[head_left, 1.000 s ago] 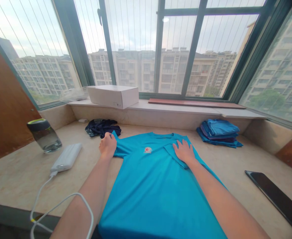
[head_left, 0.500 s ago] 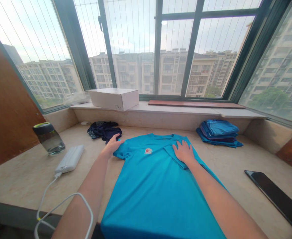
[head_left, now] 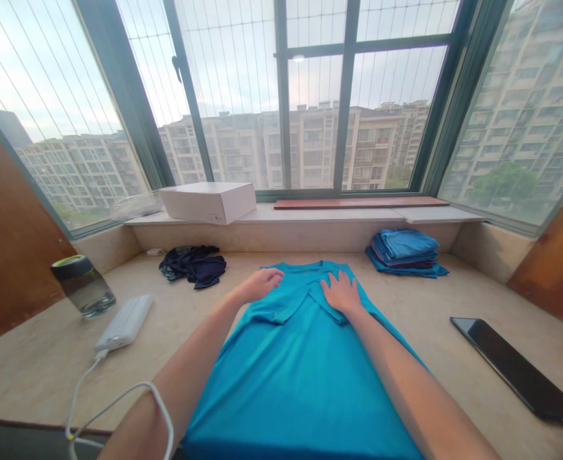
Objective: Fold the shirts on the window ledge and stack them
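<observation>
A blue T-shirt [head_left: 291, 377] lies spread on the pale stone counter, its neckline toward the window and its lower part toward me. Both sleeves are turned inward over the chest, and the small emblem there is out of sight. My left hand [head_left: 261, 284] is at the shirt's left shoulder, fingers stretched to the right and loosely apart, with no cloth visibly gripped. On the folded right sleeve my right hand [head_left: 341, 294] rests flat, fingers spread.
A stack of folded clothes [head_left: 403, 253] sits back right, and a crumpled dark garment [head_left: 195, 265] back left. At left stand a water bottle [head_left: 84, 287] and a cabled white power bank [head_left: 124, 324]. A phone [head_left: 516, 364] lies right. A white box [head_left: 209, 203] occupies the sill.
My left hand has moved right, and the left sleeve now lies folded in over the chest, covering the emblem. My right hand stays on the right sleeve. The view has shifted slightly.
</observation>
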